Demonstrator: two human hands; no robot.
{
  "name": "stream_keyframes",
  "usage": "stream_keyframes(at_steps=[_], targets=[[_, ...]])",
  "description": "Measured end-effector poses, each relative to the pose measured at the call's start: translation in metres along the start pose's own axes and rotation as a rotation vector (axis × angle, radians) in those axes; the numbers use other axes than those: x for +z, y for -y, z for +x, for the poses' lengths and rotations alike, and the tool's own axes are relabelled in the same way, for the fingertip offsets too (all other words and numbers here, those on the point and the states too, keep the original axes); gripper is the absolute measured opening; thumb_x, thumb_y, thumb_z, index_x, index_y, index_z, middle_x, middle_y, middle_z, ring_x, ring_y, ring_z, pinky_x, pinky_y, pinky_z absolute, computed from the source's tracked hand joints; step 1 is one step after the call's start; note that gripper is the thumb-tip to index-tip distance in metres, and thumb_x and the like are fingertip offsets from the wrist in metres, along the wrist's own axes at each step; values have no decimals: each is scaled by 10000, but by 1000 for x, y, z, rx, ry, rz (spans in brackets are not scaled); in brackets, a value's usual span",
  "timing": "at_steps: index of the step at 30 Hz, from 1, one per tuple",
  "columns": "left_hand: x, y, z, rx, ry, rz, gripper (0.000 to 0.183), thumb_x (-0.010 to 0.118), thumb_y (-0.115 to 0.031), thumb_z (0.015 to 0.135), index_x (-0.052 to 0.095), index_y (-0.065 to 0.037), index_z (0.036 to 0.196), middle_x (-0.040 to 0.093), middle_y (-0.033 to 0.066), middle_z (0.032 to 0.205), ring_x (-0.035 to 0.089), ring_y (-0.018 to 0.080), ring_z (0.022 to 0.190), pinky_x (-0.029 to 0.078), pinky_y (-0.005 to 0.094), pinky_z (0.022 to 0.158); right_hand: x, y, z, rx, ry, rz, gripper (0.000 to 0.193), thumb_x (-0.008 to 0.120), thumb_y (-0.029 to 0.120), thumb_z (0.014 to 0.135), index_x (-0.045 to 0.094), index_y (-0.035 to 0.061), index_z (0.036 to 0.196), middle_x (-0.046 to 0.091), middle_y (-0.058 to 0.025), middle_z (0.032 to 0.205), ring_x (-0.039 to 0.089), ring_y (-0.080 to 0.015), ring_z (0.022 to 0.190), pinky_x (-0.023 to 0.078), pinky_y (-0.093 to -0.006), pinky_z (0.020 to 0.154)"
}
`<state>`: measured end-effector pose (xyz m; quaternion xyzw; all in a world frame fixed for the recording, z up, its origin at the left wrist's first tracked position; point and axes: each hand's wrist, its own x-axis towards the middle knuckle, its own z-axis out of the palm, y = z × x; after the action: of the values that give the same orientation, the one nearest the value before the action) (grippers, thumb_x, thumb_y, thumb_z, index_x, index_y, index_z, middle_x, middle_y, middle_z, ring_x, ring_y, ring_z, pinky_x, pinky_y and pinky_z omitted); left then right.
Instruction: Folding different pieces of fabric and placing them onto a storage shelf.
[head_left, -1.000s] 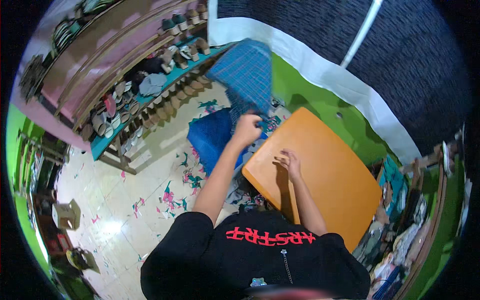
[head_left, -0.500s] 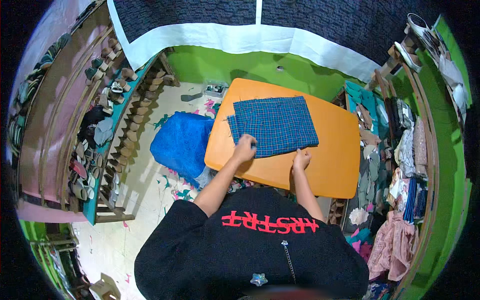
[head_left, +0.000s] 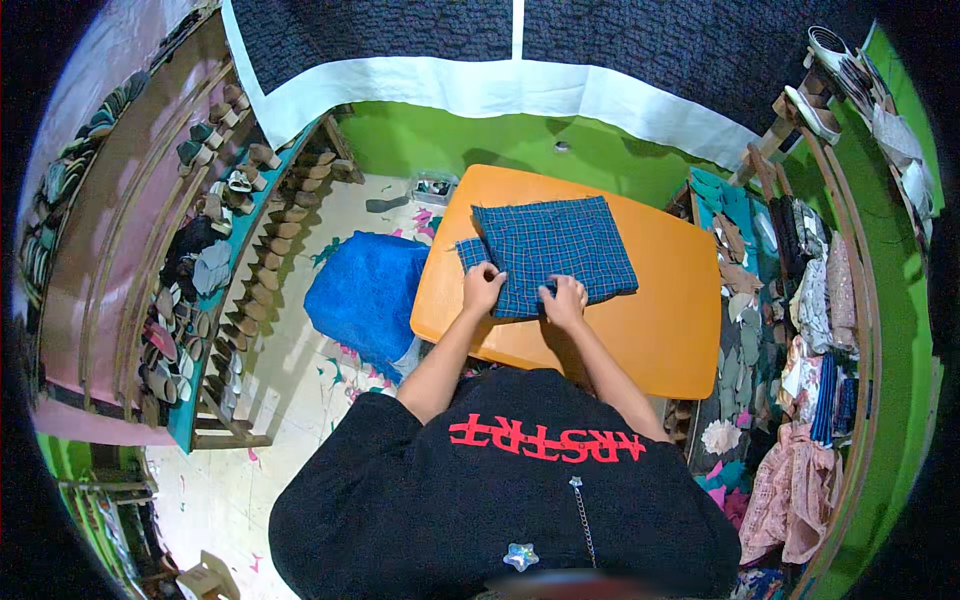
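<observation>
Head: I see cloth on the desk.
Left grip: curled at cloth's left edge, hold unclear.
Right grip: curled at near edge; I can't tell its hold.

Beyond the orange tabletop's far edge rises a green wall, a dark, white-bordered cloth hanging above it. Off the left edge, a shoe rack stands on pale floor; off the right, a wooden rack with clothes.
</observation>
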<state>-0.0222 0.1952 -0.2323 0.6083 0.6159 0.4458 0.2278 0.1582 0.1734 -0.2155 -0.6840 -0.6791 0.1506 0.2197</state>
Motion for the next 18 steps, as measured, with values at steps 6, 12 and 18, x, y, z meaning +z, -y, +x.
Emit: stream_keyframes(at_steps=[6, 12, 18], targets=[[5, -23, 1, -432, 513, -775, 144, 612, -78, 654, 478, -115, 615, 410, -51, 581, 346, 40, 491, 258, 186, 440, -4, -3, 37, 31, 94, 381, 464, 499, 370, 799, 486, -12, 1063, 498, -195, 1046, 478, -291, 983, 364, -364, 850], [14, -69, -15, -260, 576, -768, 91, 544, -54, 585, 454, -56, 574, 416, -8, 649, 402, 95, 606, 318, 214, 571, -21, 6, 42, -131, -79, 426, 442, 624, 299, 707, 507, -29, 978, 509, -213, 951, 505, -317, 880, 403, -350, 769], [44, -67, -10, -460, 275, -920, 126, 532, -216, 721, 532, -94, 751, 501, -19, 731, 436, 65, 666, 343, 202, 574, -55, -20, 37, -25, -173, 567, 155, 555, 88, 708, 538, -14, 822, 563, -171, 707, 556, -292, 677, 425, -331, 635]])
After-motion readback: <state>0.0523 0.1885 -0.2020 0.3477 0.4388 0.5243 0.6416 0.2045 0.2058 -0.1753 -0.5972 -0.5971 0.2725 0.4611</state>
